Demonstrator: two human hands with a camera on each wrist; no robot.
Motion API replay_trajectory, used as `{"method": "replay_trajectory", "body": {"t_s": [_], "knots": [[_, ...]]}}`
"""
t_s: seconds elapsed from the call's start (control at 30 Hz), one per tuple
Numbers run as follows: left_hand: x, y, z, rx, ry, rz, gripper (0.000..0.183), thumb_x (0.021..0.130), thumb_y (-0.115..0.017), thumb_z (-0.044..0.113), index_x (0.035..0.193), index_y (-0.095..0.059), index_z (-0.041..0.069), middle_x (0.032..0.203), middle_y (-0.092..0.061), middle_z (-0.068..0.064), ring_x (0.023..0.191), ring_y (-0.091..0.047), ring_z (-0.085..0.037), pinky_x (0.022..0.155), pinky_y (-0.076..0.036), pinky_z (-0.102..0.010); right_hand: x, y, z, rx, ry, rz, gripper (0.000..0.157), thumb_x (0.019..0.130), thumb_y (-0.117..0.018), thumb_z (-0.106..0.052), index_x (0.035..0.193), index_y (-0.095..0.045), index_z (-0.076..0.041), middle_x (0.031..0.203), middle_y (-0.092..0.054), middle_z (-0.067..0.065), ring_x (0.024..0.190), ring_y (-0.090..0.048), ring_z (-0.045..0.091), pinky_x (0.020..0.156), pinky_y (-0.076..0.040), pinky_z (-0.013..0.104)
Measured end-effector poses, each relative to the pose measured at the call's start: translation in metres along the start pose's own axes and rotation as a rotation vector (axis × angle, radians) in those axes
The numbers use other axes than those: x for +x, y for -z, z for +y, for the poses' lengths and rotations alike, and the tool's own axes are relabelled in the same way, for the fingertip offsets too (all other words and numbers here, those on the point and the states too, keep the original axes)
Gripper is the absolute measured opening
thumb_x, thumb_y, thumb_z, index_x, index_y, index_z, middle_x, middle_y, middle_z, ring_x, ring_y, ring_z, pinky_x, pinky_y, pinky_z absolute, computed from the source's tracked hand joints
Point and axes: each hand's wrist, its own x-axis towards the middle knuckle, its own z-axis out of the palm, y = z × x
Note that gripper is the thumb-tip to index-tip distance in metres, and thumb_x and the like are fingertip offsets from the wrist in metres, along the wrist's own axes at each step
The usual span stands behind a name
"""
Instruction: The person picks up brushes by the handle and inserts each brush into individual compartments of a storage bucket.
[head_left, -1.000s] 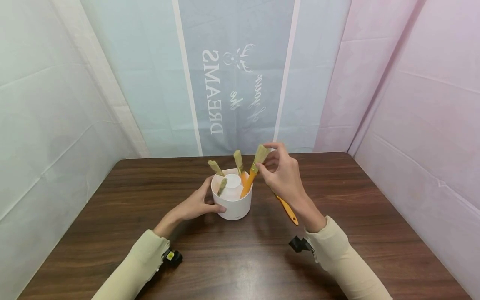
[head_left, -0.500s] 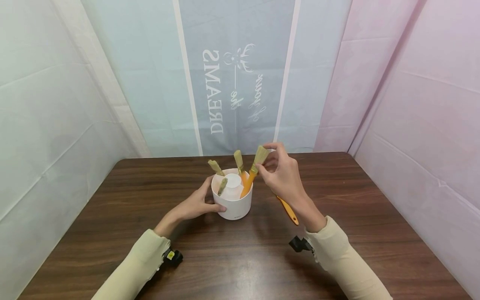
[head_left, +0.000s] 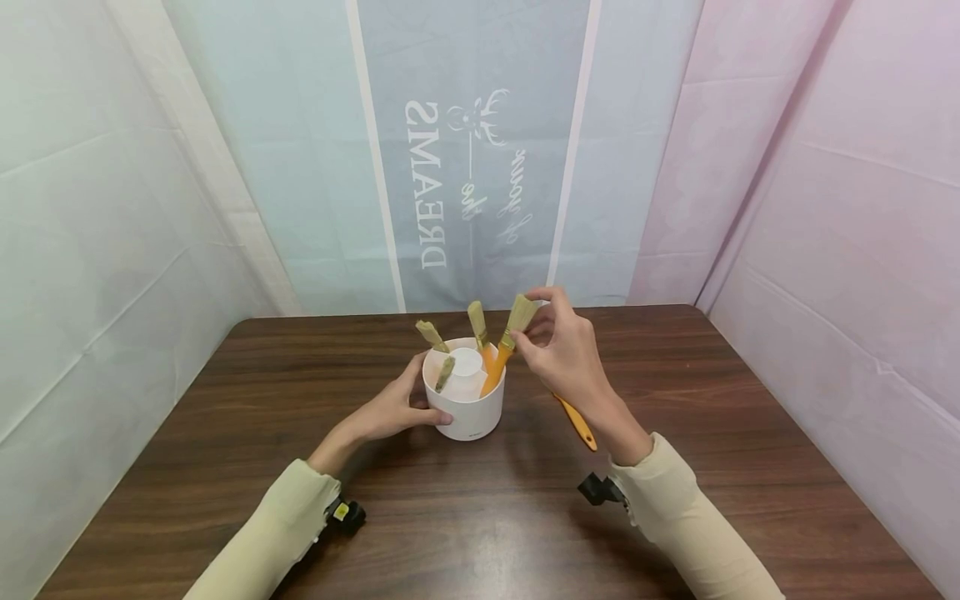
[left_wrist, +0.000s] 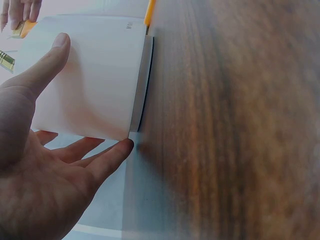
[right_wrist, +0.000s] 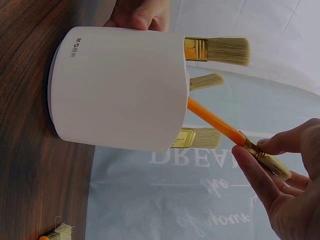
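A white round holder point(head_left: 468, 408) stands on the dark wooden table point(head_left: 712, 417) with several tan-bristled brushes upright in it. My left hand point(head_left: 420, 396) grips its left side, with the thumb point(left_wrist: 55, 50) on the near wall and the fingers round the far side. My right hand point(head_left: 525, 329) pinches the metal band of an orange-handled brush point(head_left: 501, 357), which leans out of the holder's right side with its handle inside. In the right wrist view the same brush point(right_wrist: 220, 125) slants from the holder point(right_wrist: 120, 85) to my right hand point(right_wrist: 252, 149).
One more orange-handled brush point(head_left: 577, 423) lies flat on the table right of the holder, partly behind my right wrist; its bristles point(right_wrist: 59, 232) show in the right wrist view. Fabric walls close in the table at the back and both sides.
Almost nothing: my right hand and the pinched brush have shifted a touch to the left. The left hand and the holder have stayed put.
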Motion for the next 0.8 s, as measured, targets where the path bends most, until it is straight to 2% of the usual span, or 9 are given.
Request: {"method": "replay_trajectory", "body": {"t_s": [0.8], "knots": [[-0.0004,-0.0002,-0.0005,0.014,-0.001,0.001,0.109,0.086,-0.086,0.024,0.164,-0.01,0.021,0.161,-0.038,-0.012,0.148,-0.043,-0.032,0.113,-0.048,-0.051,-0.0017,0.0002,-0.0023,0.005,-0.025,-0.051,0.054,0.087,-0.079,-0.002,0.134,-0.052,-0.005,0.089,-0.072,0.007,0.075,-0.073,0.017,0.066,-0.061,0.032]]}}
